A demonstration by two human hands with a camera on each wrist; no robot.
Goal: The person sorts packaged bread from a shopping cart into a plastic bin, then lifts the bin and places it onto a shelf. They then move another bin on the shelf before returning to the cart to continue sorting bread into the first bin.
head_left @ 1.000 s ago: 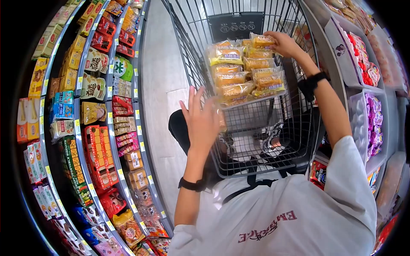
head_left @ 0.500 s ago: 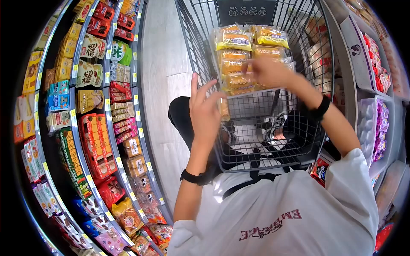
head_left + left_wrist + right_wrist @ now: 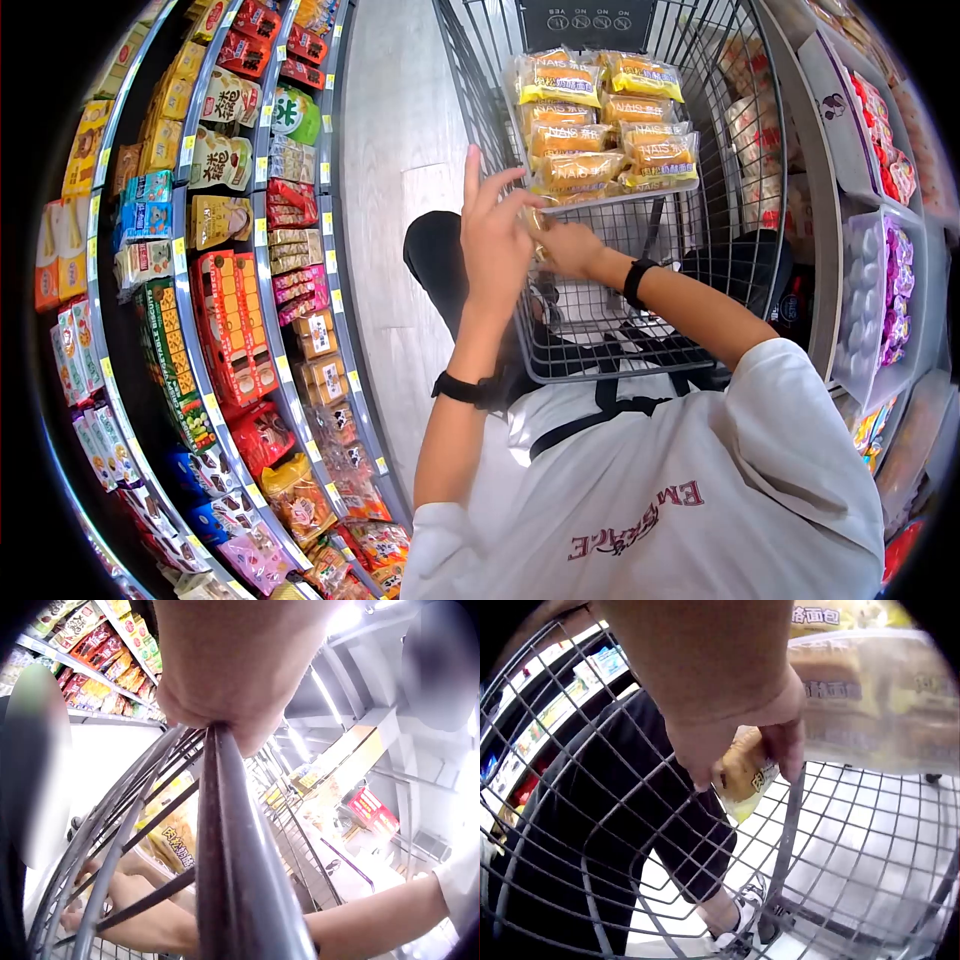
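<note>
My left hand (image 3: 497, 240) rests at the left rim of the wire shopping cart (image 3: 590, 378), its fingers extended and spread. In the left wrist view that hand (image 3: 232, 682) lies over the dark cart rail (image 3: 232, 847). My right hand (image 3: 570, 250) reaches low inside the cart, close to its left side. Between its thumb and fingers it grips a wrapped bread packet (image 3: 742, 769), seen best in the right wrist view. Just beyond stands a clear plastic bin (image 3: 900, 746) filled with several wrapped breads (image 3: 575, 170) in rows.
Snack shelves (image 3: 235, 330) run along the left, past a strip of pale floor (image 3: 395, 120). On the right are display bins with purple packets (image 3: 897, 290) and red packets (image 3: 885, 140). A dark-trousered knee (image 3: 435, 260) is beside the cart's left side.
My right hand has come from the bin's far right corner, across the breads, down to the packet at the cart's left side. The left hand has stayed near the rim.
</note>
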